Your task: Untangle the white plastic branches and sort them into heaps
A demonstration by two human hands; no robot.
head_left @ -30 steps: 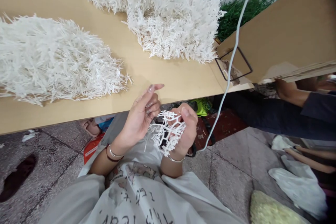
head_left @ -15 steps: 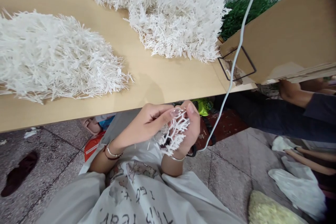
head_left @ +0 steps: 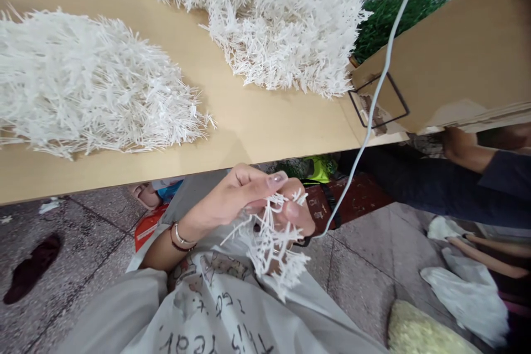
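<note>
Just off the table's front edge, my left hand [head_left: 243, 191] pinches the upper end of a white branching plastic sprig [head_left: 276, 249]. Facing it, my right hand [head_left: 301, 213] has its thumb and fingers closed on the same sprig near the top. The sprig's forked tips hang below both hands, in front of my shirt. One large pile of white sprigs [head_left: 91, 86] lies at the left of the tan table [head_left: 244, 121]. Another pile [head_left: 286, 27] covers the table's far middle.
A grey-white cable [head_left: 373, 105] crosses the table's right end beside a black wire frame [head_left: 402, 102] and a cardboard box [head_left: 468, 50]. Green plastic foliage [head_left: 385, 22] stands behind. At the right are another person's arm [head_left: 468, 149] and a white bag [head_left: 468, 298].
The sprig now hangs lower and more spread out below my hands. My right hand has turned, its thumb lower over the sprig. My left hand still grips the upper part.
</note>
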